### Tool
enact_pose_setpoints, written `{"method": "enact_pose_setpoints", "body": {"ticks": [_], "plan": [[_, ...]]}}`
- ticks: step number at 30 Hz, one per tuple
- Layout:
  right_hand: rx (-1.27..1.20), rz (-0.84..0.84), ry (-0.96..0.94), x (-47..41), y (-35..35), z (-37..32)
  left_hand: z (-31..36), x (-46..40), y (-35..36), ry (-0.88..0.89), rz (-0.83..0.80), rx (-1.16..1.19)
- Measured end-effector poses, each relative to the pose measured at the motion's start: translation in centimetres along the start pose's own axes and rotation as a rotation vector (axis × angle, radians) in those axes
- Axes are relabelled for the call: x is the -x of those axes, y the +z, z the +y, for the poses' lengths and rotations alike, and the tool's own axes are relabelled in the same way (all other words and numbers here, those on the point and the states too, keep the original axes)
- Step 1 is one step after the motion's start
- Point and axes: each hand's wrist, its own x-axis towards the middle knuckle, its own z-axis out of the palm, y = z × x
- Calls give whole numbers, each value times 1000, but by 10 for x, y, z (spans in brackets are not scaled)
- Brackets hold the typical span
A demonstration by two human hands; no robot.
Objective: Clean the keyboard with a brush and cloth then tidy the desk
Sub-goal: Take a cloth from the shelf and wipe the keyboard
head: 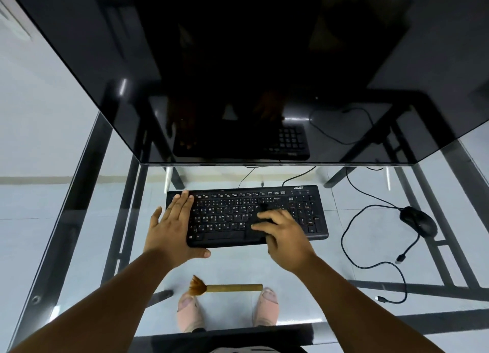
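A black keyboard [227, 215] lies on the glass desk [344, 262] under the monitor. My left hand [172, 225] rests flat on the keyboard's left end, fingers together and thumb along its front edge. My right hand [283, 236] presses on the keys right of centre, and a black cloth [255, 232] shows under its fingers, covering some keys. A brush [227, 288] with a tan handle and brown bristles pointing left lies on the glass near the front edge, apart from both hands.
A large dark monitor [238, 74] overhangs the back of the desk. A black mouse [418, 221] sits at the right, and its loose cable [352, 254] loops across the glass. My feet show through the glass below the brush.
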Motion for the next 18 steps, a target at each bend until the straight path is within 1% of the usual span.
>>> {"method": "enact_pose_setpoints", "body": {"ticks": [4, 5, 7, 9, 11, 13, 15, 18], "plan": [[34, 204, 257, -4, 6, -3, -10, 4, -2, -14, 2, 15], [39, 226, 274, -9, 11, -11, -12, 5, -2, -19, 6, 21], [25, 184, 220, -17, 22, -30, -16, 7, -1, -26, 9, 37], [10, 56, 84, -20, 29, -45, -20, 8, 0, -30, 11, 44], [12, -64, -54, -15, 30, -47, -26, 10, 2, -42, 14, 50], [-1, -94, -99, -7, 24, -35, -31, 11, 3, -49, 15, 52], [-15, -13, -46, -2, 18, -23, -38, 12, 3, -42, 26, 63], [14, 155, 166, -10, 23, -24, -45, 15, 3, -35, 33, 84]]}}
